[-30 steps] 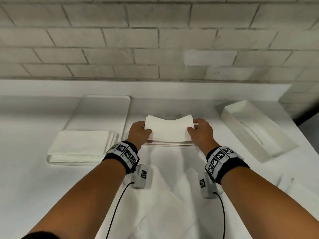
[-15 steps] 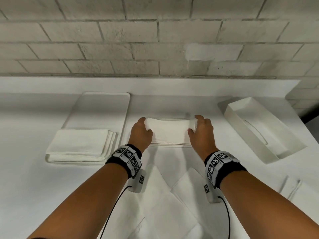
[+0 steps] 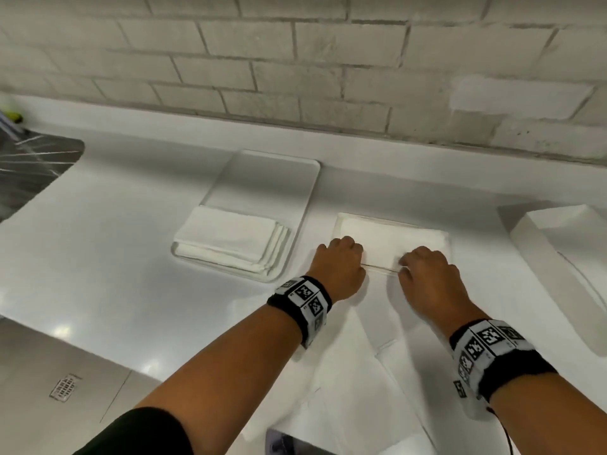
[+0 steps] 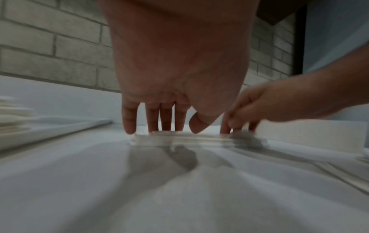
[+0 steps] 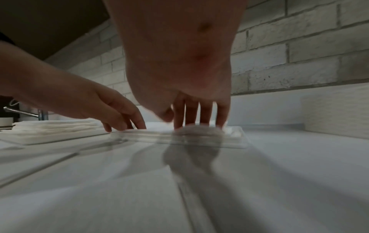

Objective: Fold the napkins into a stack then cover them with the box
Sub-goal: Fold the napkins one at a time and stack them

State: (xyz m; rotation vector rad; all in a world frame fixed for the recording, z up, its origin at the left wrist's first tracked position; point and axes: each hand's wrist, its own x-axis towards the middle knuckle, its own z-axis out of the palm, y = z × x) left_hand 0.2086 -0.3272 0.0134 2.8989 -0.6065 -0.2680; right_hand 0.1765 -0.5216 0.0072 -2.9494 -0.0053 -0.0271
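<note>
Head view: left hand (image 3: pixel 340 267) and right hand (image 3: pixel 427 274) — fingers straight (nothing grasped) — press the folded napkin (image 3: pixel 391 241) flat.

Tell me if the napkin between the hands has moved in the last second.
Yes. The napkin has come down: it was held bowed above the clear tray and now lies flat in it, pressed by the left hand and right hand.

A white counter (image 3: pixel 131 224) fills the frame's middle. On it: a tray (image 3: pixel 262 178) at center, a folded napkin stack (image 3: pixel 394 238) right of it, a box (image 3: pixel 558 257) at right edge, loose napkins (image 3: pixel 361 389) bottom center.
</note>
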